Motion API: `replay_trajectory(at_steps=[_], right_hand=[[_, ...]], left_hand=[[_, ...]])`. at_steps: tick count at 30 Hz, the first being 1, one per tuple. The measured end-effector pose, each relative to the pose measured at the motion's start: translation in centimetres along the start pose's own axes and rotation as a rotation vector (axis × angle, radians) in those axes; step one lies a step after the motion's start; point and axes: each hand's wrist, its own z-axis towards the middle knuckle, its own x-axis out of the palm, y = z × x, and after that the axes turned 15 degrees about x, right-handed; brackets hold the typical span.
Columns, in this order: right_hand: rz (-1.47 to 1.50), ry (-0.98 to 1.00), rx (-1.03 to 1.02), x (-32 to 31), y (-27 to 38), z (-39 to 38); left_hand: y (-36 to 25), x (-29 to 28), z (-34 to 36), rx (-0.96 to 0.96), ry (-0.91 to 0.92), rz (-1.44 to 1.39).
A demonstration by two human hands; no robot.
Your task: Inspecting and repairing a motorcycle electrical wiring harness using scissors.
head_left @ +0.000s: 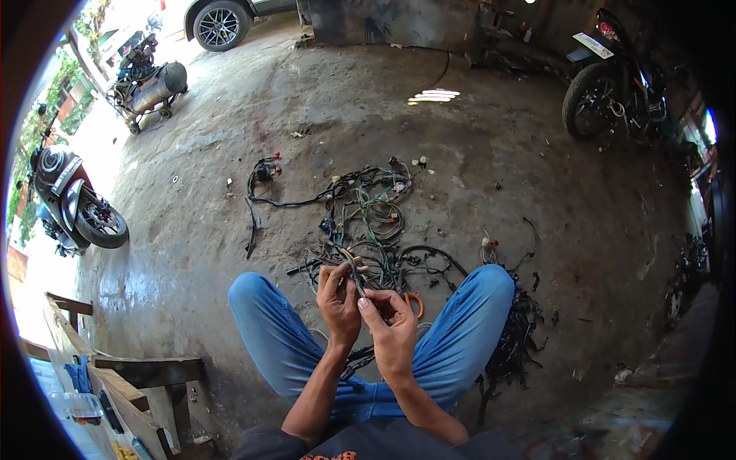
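Between my bent knees, my left hand (pixel 339 303) is closed around a bundle of wires (pixel 355 270), part of a wiring harness. My right hand (pixel 391 326) pinches the same bundle just below, thumb and fingers pressed together. The rest of the harness (pixel 374 222) lies tangled on the floor in front, with black-wrapped branches, green wires and pale connectors. One black branch (pixel 291 202) runs off to the left, with red-tipped ends near it. Beside my right hand shows an orange loop (pixel 415 303), perhaps a tool handle, partly hidden.
Black strips and scraps (pixel 515 333) lie heaped beside my right knee. A wooden bench frame (pixel 146 371) stands at the lower left. Motorcycles (pixel 80 203) stand to the left and at the far right. An air compressor (pixel 153 88) and a car wheel (pixel 221 25) are farther back.
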Motion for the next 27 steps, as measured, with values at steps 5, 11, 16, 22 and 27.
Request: replay_trajectory(at_steps=[5,11,16,22,27], right_hand=[[-0.019,0.054,0.083,-0.5,0.3,-0.4],[0.017,0.068,0.058,0.4,0.3,-0.8],[0.018,0.068,0.100,-0.2,0.6,-0.5],[-0.048,0.074,0.078,-0.2,0.4,-0.1],[-0.246,0.111,0.003,-0.5,-0.3,-1.1]], left_hand=[[-0.1,-0.1,0.2,0.087,0.001,0.140],[1.6,-0.4,-0.3,0.135,-0.081,0.153],[2.2,0.1,-0.3,0.056,-0.138,0.172],[0.5,0.7,0.6,-0.194,-0.256,-0.164],[1.6,-0.6,2.5,-0.260,-0.206,0.121]])
